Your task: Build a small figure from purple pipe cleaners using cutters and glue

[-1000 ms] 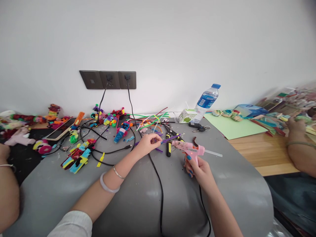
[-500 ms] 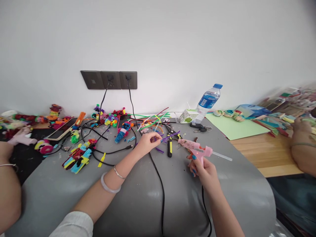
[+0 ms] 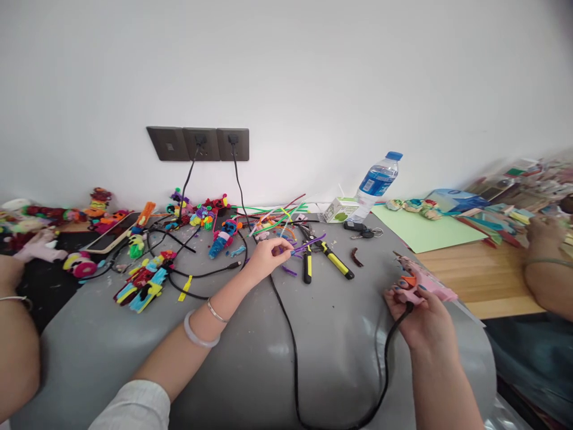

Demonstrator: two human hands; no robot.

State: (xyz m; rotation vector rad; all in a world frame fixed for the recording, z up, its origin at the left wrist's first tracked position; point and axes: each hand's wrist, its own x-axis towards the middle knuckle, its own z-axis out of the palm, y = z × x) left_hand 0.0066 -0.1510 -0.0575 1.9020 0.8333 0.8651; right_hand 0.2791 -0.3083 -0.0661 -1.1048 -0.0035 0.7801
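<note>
Currently, a purple pipe cleaner (image 3: pixel 313 241) is pinched in the left hand (image 3: pixel 271 257), just beside the yellow-handled pliers (image 3: pixel 336 261). The right hand (image 3: pixel 423 319) is closed around a pink glue gun (image 3: pixel 424 276), well apart to the right. Good practice: pinch steadily, direct the nozzle (image 3: pixel 397 255) away from skin, and leave slack in the cord (image 3: pixel 387 352). The pinch hides the pipe cleaner's near end; any glue there cannot be made out. A co-worker's arm (image 3: pixel 548 283) is cut off at the right edge.
</note>
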